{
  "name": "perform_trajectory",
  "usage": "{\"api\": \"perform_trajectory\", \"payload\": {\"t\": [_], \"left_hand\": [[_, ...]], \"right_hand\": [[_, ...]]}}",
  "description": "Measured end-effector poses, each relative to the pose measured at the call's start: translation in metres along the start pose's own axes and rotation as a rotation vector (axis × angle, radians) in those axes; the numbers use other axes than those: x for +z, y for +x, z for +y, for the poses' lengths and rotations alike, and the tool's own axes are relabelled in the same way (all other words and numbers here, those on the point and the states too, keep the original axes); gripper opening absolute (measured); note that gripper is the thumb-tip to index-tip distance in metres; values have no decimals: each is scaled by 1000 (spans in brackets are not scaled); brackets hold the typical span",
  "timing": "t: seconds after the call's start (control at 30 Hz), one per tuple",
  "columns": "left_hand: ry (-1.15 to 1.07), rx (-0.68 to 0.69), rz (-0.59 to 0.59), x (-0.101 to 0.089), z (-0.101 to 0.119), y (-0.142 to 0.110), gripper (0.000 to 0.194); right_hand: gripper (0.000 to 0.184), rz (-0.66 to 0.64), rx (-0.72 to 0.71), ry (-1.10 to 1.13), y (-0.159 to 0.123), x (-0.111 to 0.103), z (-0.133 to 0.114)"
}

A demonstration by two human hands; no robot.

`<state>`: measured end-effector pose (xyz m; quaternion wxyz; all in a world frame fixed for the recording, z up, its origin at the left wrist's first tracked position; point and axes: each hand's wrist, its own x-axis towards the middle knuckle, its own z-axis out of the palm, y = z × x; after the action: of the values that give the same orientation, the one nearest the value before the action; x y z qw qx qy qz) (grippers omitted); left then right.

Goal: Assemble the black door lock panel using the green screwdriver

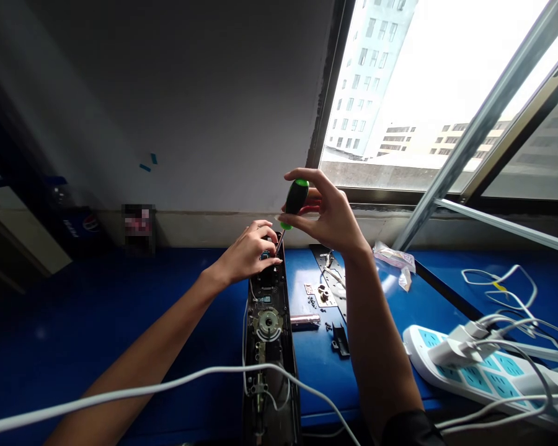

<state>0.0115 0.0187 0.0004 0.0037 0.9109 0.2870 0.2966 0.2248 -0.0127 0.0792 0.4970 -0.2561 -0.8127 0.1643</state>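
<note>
My right hand is closed around a screwdriver with a black and green handle. The screwdriver tilts, its shaft running down to the far end of a long black device whose inner parts lie exposed. At that same far end, my left hand rests on the device with its fingers curved round the top, beside the shaft. Whether those fingers pinch a small part there is hidden. A round metal disc and a thin white wire show in the nearer part of the device.
Right of the device lie a metal plate, several small screws, a shiny cylinder and a black bracket. A power strip with plugs stands at right. A white cable crosses in front. A window is behind.
</note>
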Motion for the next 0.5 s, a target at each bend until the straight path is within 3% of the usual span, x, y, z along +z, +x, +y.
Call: {"api": "perform_trajectory", "payload": {"t": [0.17, 0.5], "left_hand": [[-12, -10, 13, 0, -3, 0, 11], [-69, -51, -53, -10, -11, -4, 33]], "right_hand": [[58, 16, -14, -76, 2, 4, 6], [53, -15, -22, -78, 2, 4, 14]]}}
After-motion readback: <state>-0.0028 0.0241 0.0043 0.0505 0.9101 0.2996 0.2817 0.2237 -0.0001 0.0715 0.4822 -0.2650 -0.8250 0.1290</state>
